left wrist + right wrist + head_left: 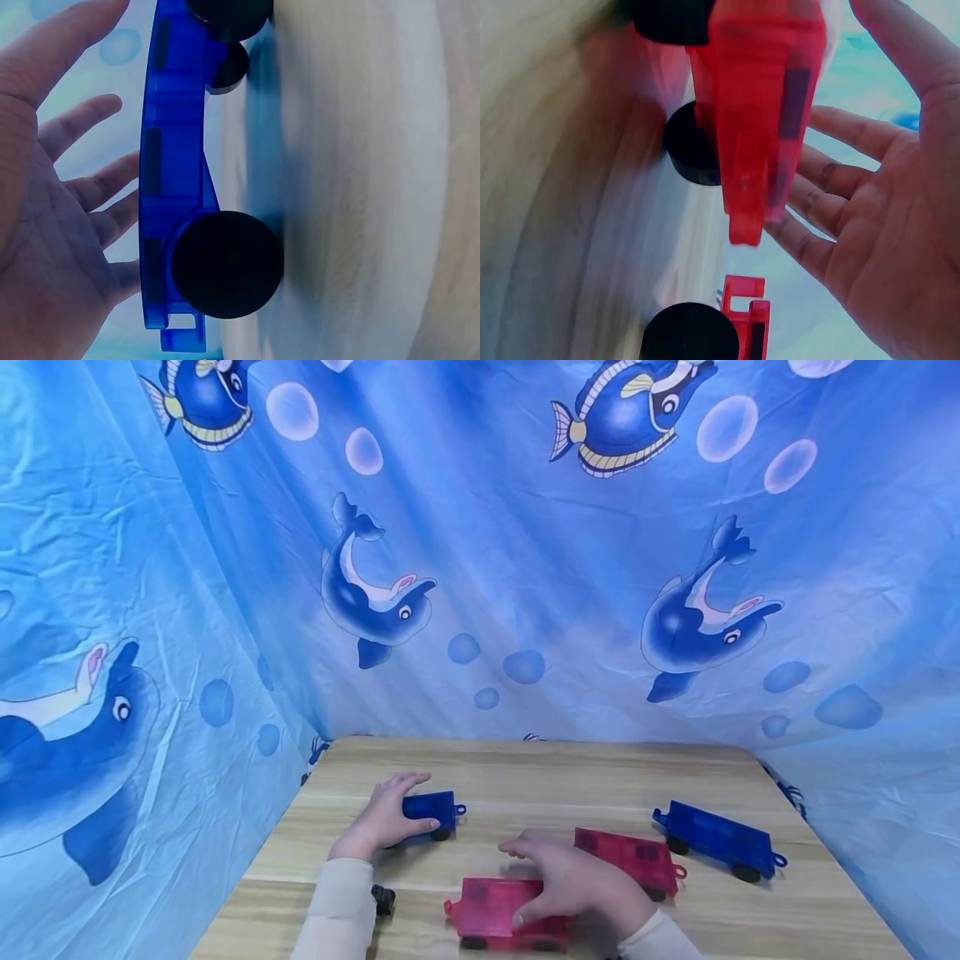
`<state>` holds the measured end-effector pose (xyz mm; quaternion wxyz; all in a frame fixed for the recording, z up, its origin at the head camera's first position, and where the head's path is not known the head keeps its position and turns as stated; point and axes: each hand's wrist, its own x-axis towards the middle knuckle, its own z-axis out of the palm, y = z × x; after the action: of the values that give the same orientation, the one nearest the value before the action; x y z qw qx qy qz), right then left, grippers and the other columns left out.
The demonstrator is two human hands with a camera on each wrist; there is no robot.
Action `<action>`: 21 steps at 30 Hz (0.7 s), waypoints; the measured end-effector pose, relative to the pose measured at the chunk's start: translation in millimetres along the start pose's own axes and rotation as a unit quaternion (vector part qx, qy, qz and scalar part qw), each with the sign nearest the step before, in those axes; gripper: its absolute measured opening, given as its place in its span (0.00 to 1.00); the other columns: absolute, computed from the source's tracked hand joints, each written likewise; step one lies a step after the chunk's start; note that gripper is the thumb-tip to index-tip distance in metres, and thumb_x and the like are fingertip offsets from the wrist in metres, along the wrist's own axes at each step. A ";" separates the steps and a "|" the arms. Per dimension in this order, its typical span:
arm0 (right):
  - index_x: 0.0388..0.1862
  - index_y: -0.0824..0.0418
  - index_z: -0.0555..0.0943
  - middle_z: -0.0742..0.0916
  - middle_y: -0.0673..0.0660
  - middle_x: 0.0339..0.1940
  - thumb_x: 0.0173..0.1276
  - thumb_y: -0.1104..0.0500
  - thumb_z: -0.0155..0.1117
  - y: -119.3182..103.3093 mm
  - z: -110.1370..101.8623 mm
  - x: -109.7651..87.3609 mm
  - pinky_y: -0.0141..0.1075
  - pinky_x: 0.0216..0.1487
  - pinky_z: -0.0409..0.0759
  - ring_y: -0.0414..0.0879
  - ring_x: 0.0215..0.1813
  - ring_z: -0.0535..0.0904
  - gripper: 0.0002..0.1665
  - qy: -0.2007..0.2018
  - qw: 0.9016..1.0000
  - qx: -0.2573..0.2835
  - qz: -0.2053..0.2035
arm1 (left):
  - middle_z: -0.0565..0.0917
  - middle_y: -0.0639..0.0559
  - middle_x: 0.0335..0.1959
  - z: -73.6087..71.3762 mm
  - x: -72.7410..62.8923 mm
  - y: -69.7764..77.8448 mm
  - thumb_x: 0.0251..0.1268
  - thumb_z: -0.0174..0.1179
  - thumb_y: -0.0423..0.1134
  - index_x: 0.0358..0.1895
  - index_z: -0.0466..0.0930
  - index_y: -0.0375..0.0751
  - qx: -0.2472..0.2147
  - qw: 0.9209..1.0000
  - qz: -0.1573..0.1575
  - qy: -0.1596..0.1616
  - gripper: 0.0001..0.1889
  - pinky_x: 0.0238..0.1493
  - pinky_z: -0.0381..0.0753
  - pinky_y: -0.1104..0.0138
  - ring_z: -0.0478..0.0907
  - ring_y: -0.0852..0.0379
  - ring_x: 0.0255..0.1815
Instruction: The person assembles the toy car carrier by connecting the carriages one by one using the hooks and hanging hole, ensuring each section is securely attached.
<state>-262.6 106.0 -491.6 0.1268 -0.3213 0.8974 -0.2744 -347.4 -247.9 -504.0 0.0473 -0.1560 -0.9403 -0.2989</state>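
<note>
On the left of the table, my left hand (386, 814) is spread over a blue toy wagon (442, 807), partly covering it. In the left wrist view, the wagon (172, 180) stands on black wheels, with straight, separated fingers behind its top side. My right hand (566, 872) reaches over a red toy wagon (491, 902) near the front, hiding part of its top. The right wrist view has that palm facing the red wagon (757, 97), fingers extended and apart. Whether either hand touches its wagon, I cannot tell.
Just behind my right hand is a second red wagon (637, 860). Farther right stands another blue wagon (720, 837), set at an angle. A small black object (383, 900) sits beside my left sleeve. A sea-patterned cloth (480, 568) hangs around the wooden table (562, 768).
</note>
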 end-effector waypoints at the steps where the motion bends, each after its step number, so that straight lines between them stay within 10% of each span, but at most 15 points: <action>1: 0.77 0.43 0.74 0.79 0.45 0.69 0.53 0.31 0.81 -1.3 0.7 0.1 0.53 0.64 0.80 0.47 0.68 0.76 0.54 -0.005 1.000 -0.005 0.001 | 0.69 0.43 0.77 0.7 0.0 0.4 0.55 0.80 0.56 0.79 0.70 0.54 -0.001 1.000 -0.004 -0.001 0.47 0.78 0.47 0.34 0.61 0.33 0.79; 7: 0.70 0.47 0.80 0.82 0.42 0.59 0.45 0.31 0.86 -6.6 1.7 0.7 0.46 0.60 0.82 0.39 0.58 0.78 0.53 -0.019 0.999 -0.030 0.003 | 0.69 0.46 0.77 4.6 0.0 2.7 0.52 0.82 0.56 0.79 0.69 0.57 -0.010 1.000 -0.024 -0.006 0.49 0.67 0.70 0.34 0.63 0.35 0.77; 21: 0.66 0.44 0.80 0.81 0.35 0.52 0.43 0.37 0.89 -12.4 7.2 -0.1 0.38 0.54 0.80 0.33 0.49 0.75 0.50 -0.049 0.998 -0.026 0.010 | 0.71 0.45 0.76 8.1 -0.7 1.7 0.48 0.84 0.57 0.77 0.71 0.58 0.010 0.999 -0.025 -0.024 0.49 0.66 0.71 0.33 0.61 0.30 0.77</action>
<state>-253.3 95.2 -490.3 0.1655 -0.3282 0.9001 -0.2339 -346.2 -242.1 -509.8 0.0190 -0.1388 -0.9476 -0.2871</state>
